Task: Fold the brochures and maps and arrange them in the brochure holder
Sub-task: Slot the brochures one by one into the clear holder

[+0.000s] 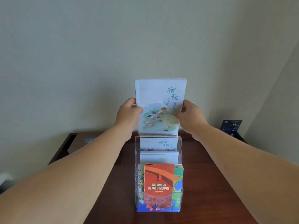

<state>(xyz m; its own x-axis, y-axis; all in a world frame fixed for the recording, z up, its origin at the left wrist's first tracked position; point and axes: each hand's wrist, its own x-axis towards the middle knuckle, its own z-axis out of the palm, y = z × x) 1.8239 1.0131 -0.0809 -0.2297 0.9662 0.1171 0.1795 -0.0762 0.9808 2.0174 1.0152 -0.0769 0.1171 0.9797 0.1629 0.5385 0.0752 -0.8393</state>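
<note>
Brochure (159,101) stands upright, long axis vertical, cover toward me, over the holder (180,147). My left hand (129,115) and right hand (189,118) clamp fingers on its sides.

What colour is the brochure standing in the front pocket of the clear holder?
The front brochure is orange-red with white lettering; the head view shows it.

Left hand (129,113) and right hand (188,117) gripping pale booklet (159,101), over clear holder (181,196)
</note>
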